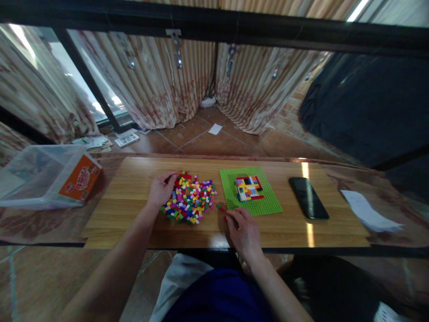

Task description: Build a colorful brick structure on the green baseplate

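A heap of small colourful toy bricks (191,199) lies on the wooden tabletop. At its upper left edge is my left hand (161,189), fingers curled and closed beside some red bricks; what they hold, if anything, is too small to make out. My right hand (244,230) rests near the front edge of a green baseplate (268,199), with thumb and forefinger closed around a small red brick (225,218). Just ahead of those fingertips sit a few loose red and green bricks (220,208). On the baseplate stands a low multicoloured brick build (248,188) with red edges.
A black phone (308,197) lies right of the baseplate, with a folded white paper (370,211) further right. To the left stands a clear plastic box (43,174) with an orange label. Curtains (157,85) hang beyond the table, and a dark bar crosses the top of view.
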`<state>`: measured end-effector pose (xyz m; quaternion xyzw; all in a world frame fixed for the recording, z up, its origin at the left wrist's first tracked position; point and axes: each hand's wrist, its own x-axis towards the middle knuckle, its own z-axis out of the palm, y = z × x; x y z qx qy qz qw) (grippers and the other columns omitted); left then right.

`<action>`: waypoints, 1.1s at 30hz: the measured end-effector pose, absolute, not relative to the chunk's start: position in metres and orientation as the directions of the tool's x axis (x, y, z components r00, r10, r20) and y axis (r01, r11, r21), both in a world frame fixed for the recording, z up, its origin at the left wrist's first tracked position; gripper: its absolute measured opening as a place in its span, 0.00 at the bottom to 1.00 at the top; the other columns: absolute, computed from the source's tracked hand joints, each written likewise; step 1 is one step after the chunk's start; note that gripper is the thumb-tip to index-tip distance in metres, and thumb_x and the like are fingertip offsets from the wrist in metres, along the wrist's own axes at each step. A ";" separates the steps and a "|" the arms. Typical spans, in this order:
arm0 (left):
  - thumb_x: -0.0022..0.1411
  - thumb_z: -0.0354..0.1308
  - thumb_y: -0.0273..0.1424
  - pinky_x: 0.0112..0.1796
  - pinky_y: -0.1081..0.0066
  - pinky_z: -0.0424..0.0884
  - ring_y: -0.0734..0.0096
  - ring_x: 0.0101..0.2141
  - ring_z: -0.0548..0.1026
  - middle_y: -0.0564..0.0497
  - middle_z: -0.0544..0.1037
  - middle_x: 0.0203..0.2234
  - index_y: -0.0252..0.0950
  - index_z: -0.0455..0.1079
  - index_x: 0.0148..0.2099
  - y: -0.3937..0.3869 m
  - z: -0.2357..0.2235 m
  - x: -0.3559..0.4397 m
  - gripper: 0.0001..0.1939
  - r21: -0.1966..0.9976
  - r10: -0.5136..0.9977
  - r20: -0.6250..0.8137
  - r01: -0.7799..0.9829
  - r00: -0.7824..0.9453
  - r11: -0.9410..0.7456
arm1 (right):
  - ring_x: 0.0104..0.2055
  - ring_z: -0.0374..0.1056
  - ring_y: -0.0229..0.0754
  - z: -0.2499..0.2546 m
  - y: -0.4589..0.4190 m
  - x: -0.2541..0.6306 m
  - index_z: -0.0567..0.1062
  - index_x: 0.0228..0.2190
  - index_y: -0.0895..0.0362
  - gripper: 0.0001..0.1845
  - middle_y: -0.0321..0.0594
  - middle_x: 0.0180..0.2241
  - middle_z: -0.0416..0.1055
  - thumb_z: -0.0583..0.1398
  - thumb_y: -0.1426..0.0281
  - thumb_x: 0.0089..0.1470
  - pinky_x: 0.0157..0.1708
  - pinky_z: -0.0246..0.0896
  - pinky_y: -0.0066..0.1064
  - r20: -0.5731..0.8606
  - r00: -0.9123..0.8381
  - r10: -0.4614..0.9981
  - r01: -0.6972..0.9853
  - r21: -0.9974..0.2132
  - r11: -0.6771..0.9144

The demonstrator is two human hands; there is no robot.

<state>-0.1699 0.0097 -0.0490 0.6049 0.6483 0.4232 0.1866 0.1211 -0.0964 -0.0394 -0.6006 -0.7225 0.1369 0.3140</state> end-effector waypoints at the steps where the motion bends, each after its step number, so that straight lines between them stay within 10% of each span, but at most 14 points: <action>1: 0.61 0.51 0.40 0.48 0.64 0.71 0.64 0.41 0.77 0.47 0.81 0.40 0.36 0.76 0.44 0.010 -0.049 -0.170 0.18 0.773 0.942 0.269 0.628 -0.201 -0.087 | 0.42 0.68 0.43 -0.040 -0.098 0.122 0.77 0.38 0.54 0.11 0.43 0.40 0.72 0.55 0.69 0.59 0.42 0.64 0.33 0.283 -0.098 0.954 0.789 -0.562 0.248; 9: 0.61 0.51 0.39 0.49 0.64 0.71 0.64 0.41 0.77 0.47 0.80 0.41 0.35 0.76 0.44 0.009 -0.046 -0.168 0.18 0.767 0.945 0.260 0.636 -0.197 -0.079 | 0.43 0.67 0.45 -0.045 -0.098 0.118 0.79 0.35 0.53 0.10 0.45 0.40 0.71 0.56 0.69 0.58 0.42 0.64 0.35 0.305 -0.149 0.941 0.813 -0.504 0.292; 25: 0.60 0.51 0.41 0.50 0.63 0.70 0.63 0.43 0.77 0.48 0.80 0.43 0.37 0.75 0.45 0.012 -0.050 -0.173 0.18 0.752 0.945 0.274 0.653 -0.177 -0.096 | 0.37 0.74 0.44 -0.031 -0.060 0.165 0.77 0.35 0.57 0.13 0.44 0.35 0.78 0.61 0.62 0.50 0.41 0.69 0.38 0.135 0.327 0.935 0.272 -0.961 0.043; 33: 0.60 0.51 0.40 0.50 0.62 0.70 0.62 0.43 0.77 0.47 0.80 0.42 0.37 0.75 0.46 0.011 -0.051 -0.174 0.18 0.746 0.948 0.271 0.659 -0.168 -0.097 | 0.39 0.73 0.45 -0.019 -0.049 0.179 0.78 0.40 0.57 0.15 0.46 0.39 0.77 0.56 0.63 0.56 0.40 0.66 0.38 0.259 0.247 0.934 0.580 -0.812 0.072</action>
